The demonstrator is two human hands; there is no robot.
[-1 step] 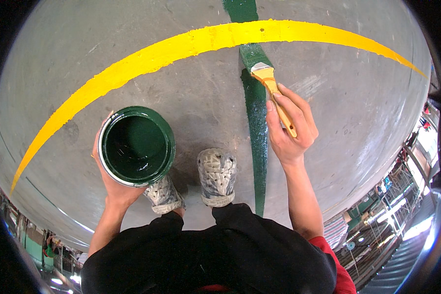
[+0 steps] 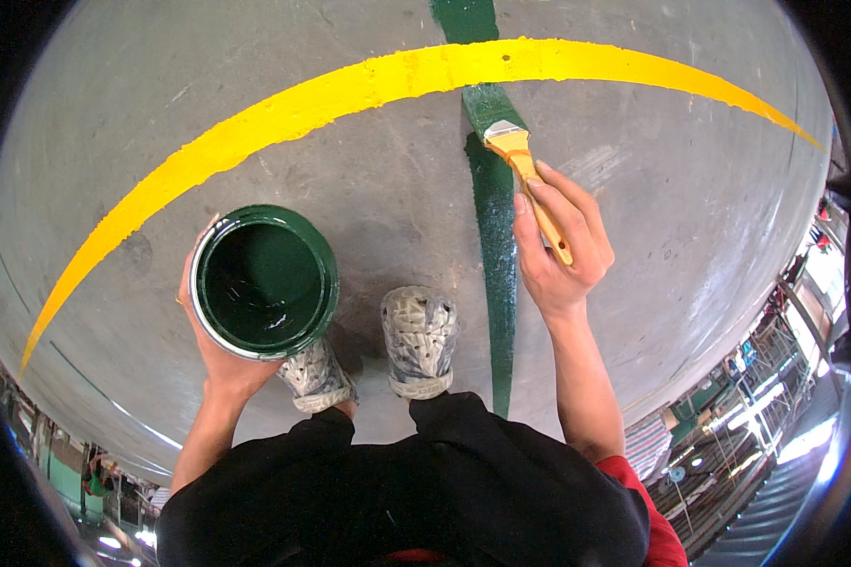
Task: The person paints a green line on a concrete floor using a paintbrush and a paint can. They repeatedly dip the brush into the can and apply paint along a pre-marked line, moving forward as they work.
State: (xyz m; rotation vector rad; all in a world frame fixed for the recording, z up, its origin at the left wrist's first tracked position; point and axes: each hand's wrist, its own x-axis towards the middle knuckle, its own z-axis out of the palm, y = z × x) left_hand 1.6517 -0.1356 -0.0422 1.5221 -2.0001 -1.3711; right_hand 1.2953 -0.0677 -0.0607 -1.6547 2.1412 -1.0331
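Observation:
My left hand grips a round can of dark green paint from below and holds it level above the floor. My right hand is closed on the yellow wooden handle of a flat paintbrush. The brush's bristles touch a dark green painted stripe on the grey concrete floor, just below where the stripe crosses a wide yellow curved line. The green paint near the brush looks wet and glossy.
My two grey patterned shoes stand just left of the green stripe. Black trousers fill the lower middle. Railings, scaffolding and bright lights show at the lower right rim, well below floor level.

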